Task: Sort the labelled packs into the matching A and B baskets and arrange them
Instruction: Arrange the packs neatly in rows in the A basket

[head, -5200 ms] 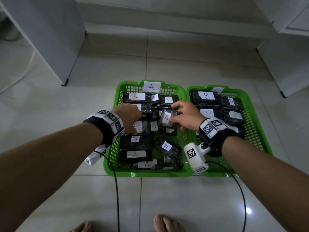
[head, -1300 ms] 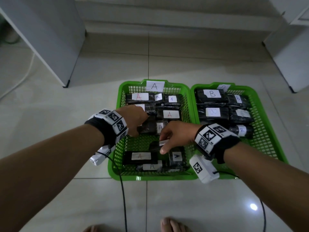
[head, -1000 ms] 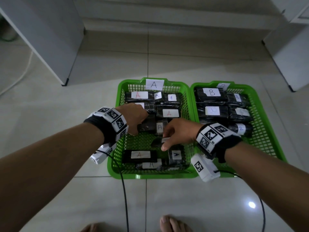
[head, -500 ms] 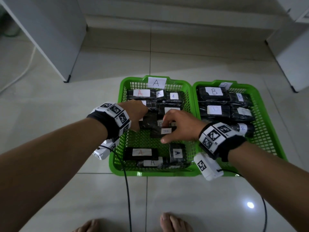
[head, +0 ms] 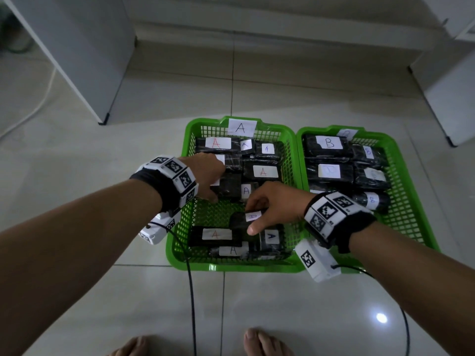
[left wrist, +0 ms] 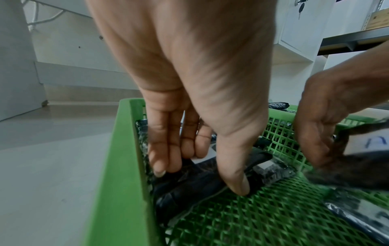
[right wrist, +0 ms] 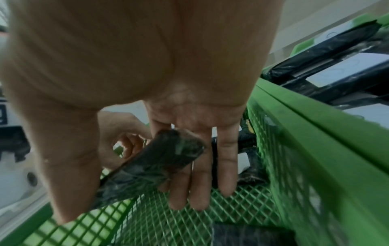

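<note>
1. Two green baskets sit side by side on the tiled floor: the A basket (head: 180, 222) on the left and the B basket (head: 411, 222) on the right, each filled with black wrapped packs bearing white labels.
2. At the left edge of the A basket, a dark pack (left wrist: 189, 184) is pressed down by the left hand (head: 205, 173); its fingers (left wrist: 164, 149) lie close together on the wrap, with the thumb at the pack's near edge.
3. Near the middle of the A basket, over bare mesh, a small labelled pack (head: 244, 218) is pinched by the right hand (head: 275, 204) between thumb and fingers (right wrist: 226, 166); its label cannot be read with certainty.
4. The step in hand is judged to be arranging within the A basket, since the B basket's packs are already laid in rows.
5. The next move is judged to call for the held pack to be laid flat, label up, in the open gap beside the middle row, and released there.
</note>
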`<action>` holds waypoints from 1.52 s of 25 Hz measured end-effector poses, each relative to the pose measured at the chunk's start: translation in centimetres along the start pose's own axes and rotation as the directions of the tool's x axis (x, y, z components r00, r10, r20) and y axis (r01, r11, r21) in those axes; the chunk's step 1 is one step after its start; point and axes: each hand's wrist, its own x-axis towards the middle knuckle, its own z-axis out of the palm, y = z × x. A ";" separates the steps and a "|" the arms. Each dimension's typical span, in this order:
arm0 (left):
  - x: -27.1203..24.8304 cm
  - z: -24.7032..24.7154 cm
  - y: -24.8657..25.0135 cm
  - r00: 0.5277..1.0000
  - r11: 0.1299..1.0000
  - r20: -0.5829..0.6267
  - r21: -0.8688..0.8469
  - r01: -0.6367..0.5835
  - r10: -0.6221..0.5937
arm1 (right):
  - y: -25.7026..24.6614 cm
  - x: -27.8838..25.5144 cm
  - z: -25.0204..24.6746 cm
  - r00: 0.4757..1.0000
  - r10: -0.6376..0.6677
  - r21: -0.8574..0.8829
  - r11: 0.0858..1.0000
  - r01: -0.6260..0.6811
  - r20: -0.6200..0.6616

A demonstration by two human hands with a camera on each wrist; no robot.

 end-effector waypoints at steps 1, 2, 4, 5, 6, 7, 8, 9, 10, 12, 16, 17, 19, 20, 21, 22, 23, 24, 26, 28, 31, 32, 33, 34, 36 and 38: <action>0.1 -0.1 -0.1 1.000 1.000 -0.003 -0.004 0.004 -0.004 | 0.0 -0.1 -0.6 0.999 0.001 0.026 1.000 0.000 -0.039; 0.1 0.0 -0.1 1.000 1.000 0.000 -0.006 0.011 -0.011 | 0.1 -0.2 -1.1 0.995 0.004 0.035 0.999 0.000 -0.100; 0.1 -0.1 -0.1 1.000 1.000 -0.006 -0.013 0.016 -0.016 | 0.5 -0.1 -2.5 0.951 -0.010 -0.066 0.998 -0.011 -0.309; 0.1 0.0 -0.1 1.000 1.000 -0.011 -0.016 0.018 -0.018 | 0.8 0.0 -3.1 0.912 -0.029 -0.147 0.989 -0.034 -0.409; 0.1 -0.2 -0.2 0.999 1.000 -0.026 -0.018 0.018 -0.018 | 1.0 0.3 -3.8 0.878 -0.052 -0.228 0.972 -0.065 -0.475; 0.0 -0.4 -0.3 0.999 1.000 -0.051 -0.025 0.014 -0.016 | 1.2 0.7 -4.2 0.862 -0.063 -0.291 0.952 -0.100 -0.502; 0.1 -0.6 -0.4 0.997 0.999 -0.082 -0.035 0.006 -0.009 | 1.3 1.2 -4.6 0.856 -0.064 -0.336 0.932 -0.132 -0.513; 0.1 -0.8 -0.4 0.994 0.999 -0.113 -0.040 -0.004 -0.001 | 1.3 1.7 -4.9 0.851 -0.063 -0.369 0.916 -0.159 -0.521; 0.2 -0.9 -0.5 0.992 0.999 -0.128 -0.040 -0.014 0.009 | 1.3 2.2 -5.1 0.845 -0.060 -0.388 0.904 -0.181 -0.532; 0.4 -0.9 -0.5 0.992 0.999 -0.118 0.008 -0.040 0.041 | 1.2 3.1 -5.2 0.838 -0.052 -0.396 0.896 -0.201 -0.543; 0.7 -0.3 -0.5 0.995 0.997 -0.083 0.064 -0.046 0.051 | 1.3 4.4 -4.7 0.838 0.017 -0.319 0.921 -0.226 -0.545; 0.7 -0.3 -0.5 0.995 0.997 -0.085 0.057 -0.047 0.052 | 1.4 4.6 -4.6 0.839 0.020 -0.313 0.923 -0.225 -0.544; 0.9 -0.3 -0.7 0.994 0.998 -0.093 0.040 -0.047 0.051 | 1.5 5.0 -4.3 0.842 0.008 -0.324 0.921 -0.216 -0.539; 0.9 -0.3 -0.7 0.994 0.998 -0.097 0.031 -0.050 0.053 | 1.5 5.1 -4.2 0.843 -0.002 -0.333 0.919 -0.210 -0.537; 0.8 -0.3 -0.7 0.994 0.998 -0.099 0.025 -0.053 0.055 | 1.6 5.2 -4.1 0.846 -0.005 -0.338 0.918 -0.207 -0.533; 0.9 -0.4 -0.7 0.993 0.998 -0.102 0.028 -0.054 0.056 | 1.5 5.3 -4.0 0.850 -0.003 -0.343 0.916 -0.209 -0.526; 0.9 -0.4 -0.7 0.993 0.998 -0.101 0.037 -0.053 0.057 | 1.5 5.2 -3.9 0.857 0.009 -0.345 0.913 -0.217 -0.515; 0.9 -0.3 -0.5 0.994 0.998 -0.098 0.046 -0.051 0.056 | 1.5 5.2 -3.7 0.863 0.019 -0.346 0.911 -0.223 -0.506; 0.7 -0.2 -0.4 0.995 0.996 -0.090 0.071 -0.044 0.050 | 1.4 4.8 -3.4 0.860 0.024 -0.331 0.917 -0.222 -0.510; 0.3 -0.4 -0.2 0.993 0.996 -0.112 0.087 -0.034 0.043 | 1.1 4.0 -3.2 0.839 0.004 -0.308 0.930 -0.203 -0.544; -0.7 -1.0 1.0 0.967 0.996 -0.237 0.034 -0.085 0.091 | 0.3 2.2 -2.5 0.858 0.005 -0.237 0.960 -0.147 -0.514; -0.9 -1.1 1.6 0.960 0.991 -0.245 -0.001 -0.137 0.133 | 0.1 1.7 -2.2 0.899 0.017 -0.231 0.964 -0.131 -0.438; -1.2 -0.9 2.5 0.962 0.982 -0.214 -0.034 -0.184 0.173 | -0.2 1.2 -1.6 0.941 0.033 -0.247 0.961 -0.122 -0.338; -1.3 -0.3 3.3 0.967 0.974 -0.149 -0.065 -0.216 0.205 | -0.4 0.7 -0.8 0.970 0.055 -0.284 0.951 -0.123 -0.238; -1.3 0.9 4.7 0.971 0.970 0.050 -0.081 -0.228 0.232 | -0.6 0.3 0.7 0.990 0.092 -0.398 0.908 -0.128 -0.109; -1.1 2.0 5.1 0.945 0.976 0.244 -0.042 -0.213 0.217 | -0.6 0.2 1.9 0.991 0.116 -0.502 0.855 -0.131 -0.061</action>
